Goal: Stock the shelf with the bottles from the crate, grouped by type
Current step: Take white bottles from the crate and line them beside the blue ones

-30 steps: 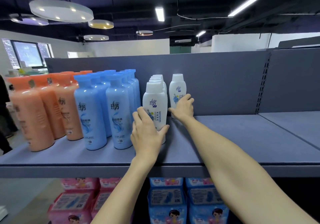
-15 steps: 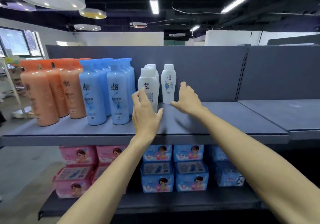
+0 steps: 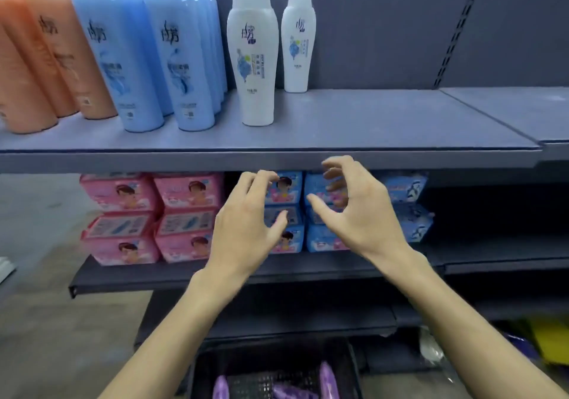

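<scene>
On the grey shelf [image 3: 369,127] stand orange bottles [image 3: 37,69] at the left, blue bottles [image 3: 147,59] beside them, then a front white bottle [image 3: 254,59] and a second white bottle [image 3: 298,41] further back to its right. My left hand [image 3: 246,226] and my right hand [image 3: 354,210] hover below the shelf's front edge with fingers loosely curled, holding nothing. At the bottom of the view a black crate [image 3: 271,371] holds purple bottles [image 3: 328,380].
Pink packs [image 3: 154,214] and blue packs [image 3: 320,214] fill the lower shelf behind my hands. The right part of the top shelf carries nothing. A yellow object [image 3: 548,340] lies on the floor at the lower right.
Both hands have let go of the white bottles and dropped from the top shelf to below its edge. The view has tilted down, bringing the crate into sight.
</scene>
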Available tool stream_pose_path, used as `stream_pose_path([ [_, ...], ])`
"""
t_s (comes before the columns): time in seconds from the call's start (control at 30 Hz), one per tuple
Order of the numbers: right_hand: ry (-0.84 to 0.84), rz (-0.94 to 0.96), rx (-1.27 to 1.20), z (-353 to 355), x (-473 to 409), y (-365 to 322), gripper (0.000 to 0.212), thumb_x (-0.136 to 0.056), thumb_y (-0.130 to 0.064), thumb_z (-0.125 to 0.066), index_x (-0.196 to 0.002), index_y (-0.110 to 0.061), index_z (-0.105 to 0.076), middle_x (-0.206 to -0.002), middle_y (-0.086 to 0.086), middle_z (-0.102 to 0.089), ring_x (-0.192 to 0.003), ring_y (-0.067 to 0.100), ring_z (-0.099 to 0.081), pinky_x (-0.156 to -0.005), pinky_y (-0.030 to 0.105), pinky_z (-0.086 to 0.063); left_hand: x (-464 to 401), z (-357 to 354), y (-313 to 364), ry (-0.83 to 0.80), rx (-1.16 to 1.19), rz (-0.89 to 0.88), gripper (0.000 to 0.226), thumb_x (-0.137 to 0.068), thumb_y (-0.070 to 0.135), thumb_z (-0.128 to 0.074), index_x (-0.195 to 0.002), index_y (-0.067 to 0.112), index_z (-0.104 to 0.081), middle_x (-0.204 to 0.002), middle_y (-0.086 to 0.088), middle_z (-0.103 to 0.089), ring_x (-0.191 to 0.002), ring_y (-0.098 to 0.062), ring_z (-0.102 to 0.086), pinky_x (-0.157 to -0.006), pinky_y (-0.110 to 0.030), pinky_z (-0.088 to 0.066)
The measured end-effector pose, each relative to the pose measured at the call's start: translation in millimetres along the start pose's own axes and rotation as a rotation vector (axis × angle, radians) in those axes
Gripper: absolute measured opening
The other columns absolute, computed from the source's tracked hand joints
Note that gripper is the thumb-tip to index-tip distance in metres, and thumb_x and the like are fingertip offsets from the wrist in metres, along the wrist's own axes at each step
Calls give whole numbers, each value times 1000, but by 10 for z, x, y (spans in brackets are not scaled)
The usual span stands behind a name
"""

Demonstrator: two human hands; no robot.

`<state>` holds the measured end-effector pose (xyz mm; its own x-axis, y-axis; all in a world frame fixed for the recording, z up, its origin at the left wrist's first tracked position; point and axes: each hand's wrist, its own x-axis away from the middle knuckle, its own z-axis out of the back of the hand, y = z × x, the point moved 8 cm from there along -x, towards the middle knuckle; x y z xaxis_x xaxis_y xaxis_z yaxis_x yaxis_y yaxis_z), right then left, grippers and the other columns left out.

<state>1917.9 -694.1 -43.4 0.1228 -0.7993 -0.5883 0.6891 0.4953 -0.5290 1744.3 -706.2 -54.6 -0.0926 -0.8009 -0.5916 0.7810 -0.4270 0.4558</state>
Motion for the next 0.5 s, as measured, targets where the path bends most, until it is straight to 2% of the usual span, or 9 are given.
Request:
stream_pose_path([
  [0.13,-205,-186,30,-642,730,623,48,-85,-40,-71,-125,-27,-49,-111,-11,-59,-93,5,-59,-77,36,-56,643,-669,-440,-225,-10,114,51,-80,24,-72,-125,20,-49,-115,8,-52,-103,-13,-57,-79,-38,-54],
  [0.27,-482,-420,67,-1378,1653,1307,51,-82,-39,-74,-124,-26,-49,-106,-12,-57,-88,3,-58,-80,36,-55,1538,-1441,-914,-536,20,293,47,-81,24,-71,-123,19,-51,-115,7,-53,-108,-13,-57,-87,-37,-50],
  [0.37,-690,-550,130,-1808,2314,1711,54,-81,-38,-75,-126,-23,-49,-110,-5,-60,-93,12,-63,-82,38,-55,2154,-1939,-1151,-737,54,378,47,-81,24,-71,-123,18,-51,-116,3,-54,-108,-18,-57,-93,-41,-47],
  [0.5,-917,-653,206,-2257,3103,2157,55,-83,-33,-75,-128,-19,-47,-114,5,-62,-97,25,-63,-81,40,-54,2851,-2476,-1387,-876,85,459,46,-81,22,-69,-123,19,-51,-116,2,-55,-109,-20,-56,-95,-44,-45],
])
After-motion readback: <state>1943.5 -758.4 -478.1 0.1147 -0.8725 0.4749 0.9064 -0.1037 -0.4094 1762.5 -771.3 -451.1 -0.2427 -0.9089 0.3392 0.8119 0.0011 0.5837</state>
